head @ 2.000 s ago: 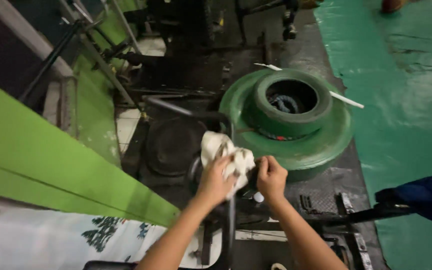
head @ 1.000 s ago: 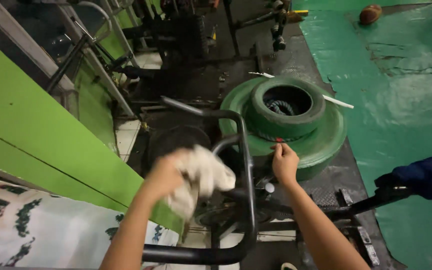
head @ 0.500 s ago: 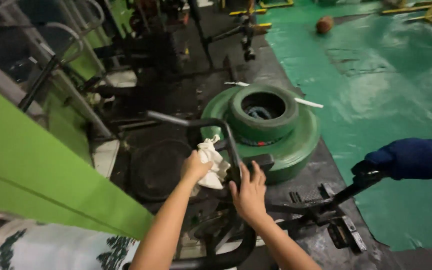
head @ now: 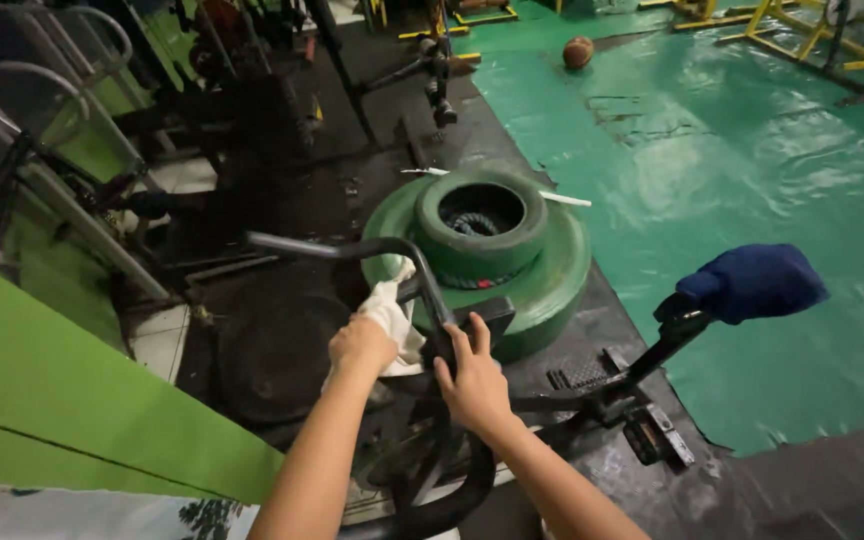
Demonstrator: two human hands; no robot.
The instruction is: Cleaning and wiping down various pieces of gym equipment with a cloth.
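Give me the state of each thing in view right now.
Left hand: closed on white cloth, pressed to black handlebar.
Right hand: open, fingers spread on the bar.
Green tyres: stacked flat.
Blue-covered seat: unoccupied.
Ball: resting on green floor.

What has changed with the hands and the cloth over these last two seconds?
The left hand swung the white cloth out to the left, then brought it back against the black handlebar. The right hand let go of the cloth, reached briefly toward the green tyres, then settled on the bar's centre. The cloth stayed in the left hand throughout; the tyres and blue-covered seat did not move.
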